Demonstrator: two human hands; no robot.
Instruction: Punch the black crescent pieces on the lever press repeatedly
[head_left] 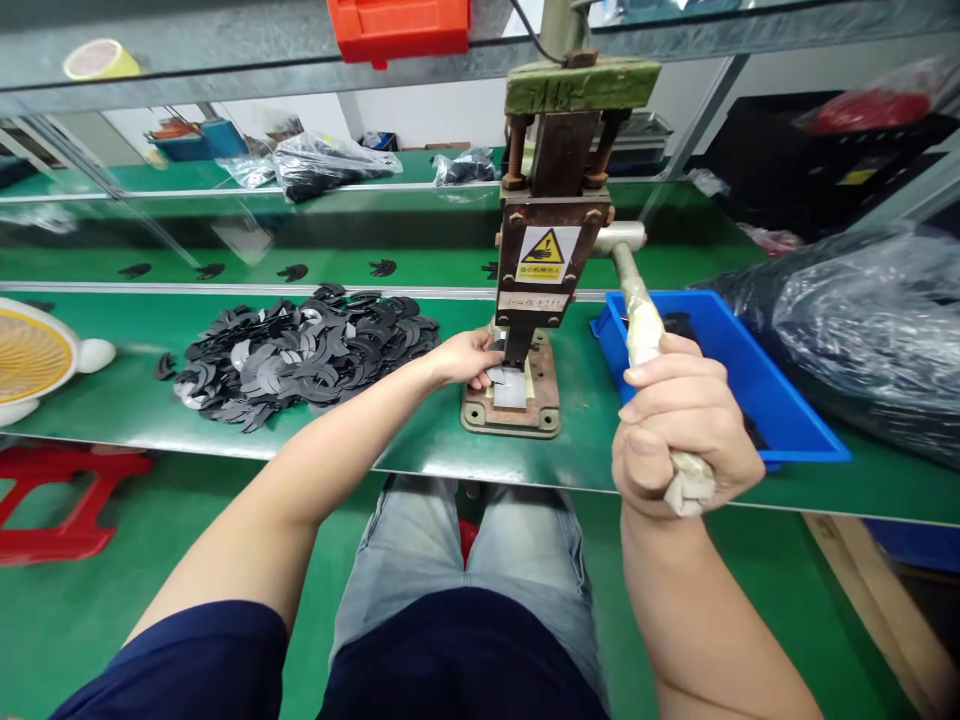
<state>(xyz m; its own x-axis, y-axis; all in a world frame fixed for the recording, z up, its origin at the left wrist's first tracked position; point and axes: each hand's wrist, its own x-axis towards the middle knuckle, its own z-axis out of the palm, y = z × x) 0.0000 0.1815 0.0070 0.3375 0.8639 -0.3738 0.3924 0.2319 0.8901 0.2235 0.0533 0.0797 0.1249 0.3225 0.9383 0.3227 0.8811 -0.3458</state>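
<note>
A hand press (546,260) with a yellow warning label stands on the green bench. My right hand (686,430) is wrapped round its pale, tape-covered lever (643,315), which slants up to the press's side. At the press base (541,412), my left hand (469,358) pinches a small dark curved piece (496,374) beside the punch tip, above a light metal plate (510,390). Fingers and the punch partly cover that piece. Left of the press lies a heap of dark grey curved pieces (300,350).
A blue bin (787,400) with dark pieces sits right of the press, beside a large plastic-wrapped bundle (862,320). Several dark pieces (382,268) lie in a row on the strip behind. A round fan (34,350) is at the left, and a metal shelf (225,75) crosses overhead.
</note>
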